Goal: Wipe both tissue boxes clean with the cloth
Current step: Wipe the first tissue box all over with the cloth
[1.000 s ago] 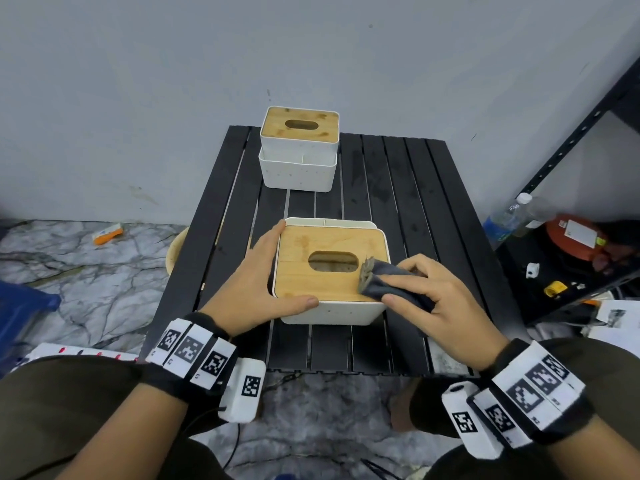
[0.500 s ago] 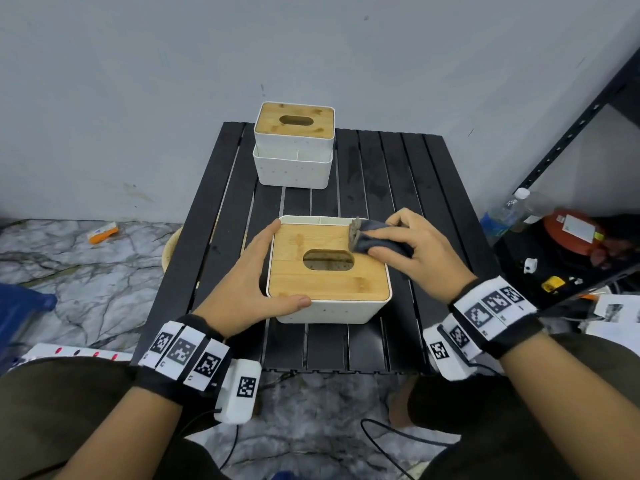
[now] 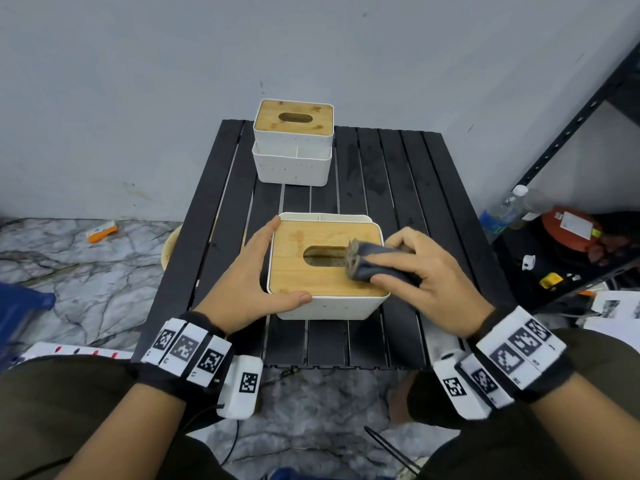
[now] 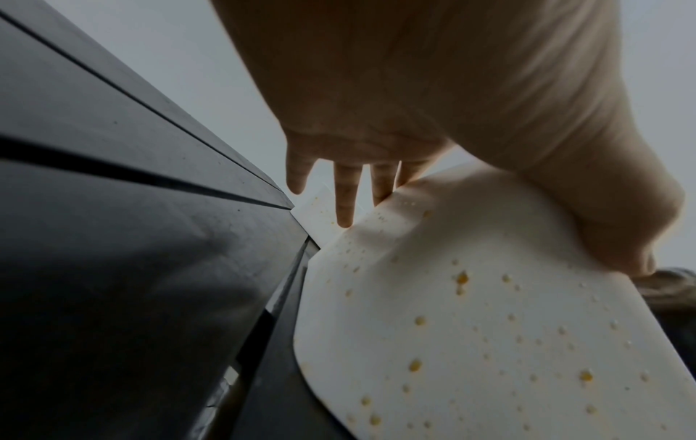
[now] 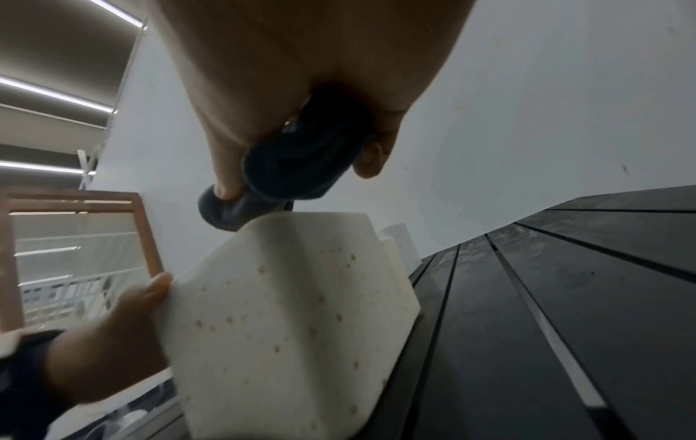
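Observation:
The near tissue box (image 3: 332,308) is white with a bamboo lid and a slot, and stands at the table's front middle. My left hand (image 3: 256,271) braces its left front corner: straight fingers lie along the left side and the thumb along the front edge. My right hand (image 3: 433,282) grips a bunched dark cloth (image 3: 372,263) and presses it on the lid at the slot's right end. In the wrist views the box's wall (image 4: 489,327) (image 5: 293,297) is dotted with yellowish specks. The second tissue box (image 3: 292,147) stands untouched at the table's far edge.
The black slatted table (image 3: 398,188) is bare to the right of both boxes. A black shelf rack (image 3: 571,126) at the right holds a water bottle (image 3: 498,216) and an orange-red container (image 3: 571,230). A grey wall is close behind the table.
My right hand swept the cloth from the lid's front right corner to its back right, then back to beside the slot. The left hand and the box stayed put.

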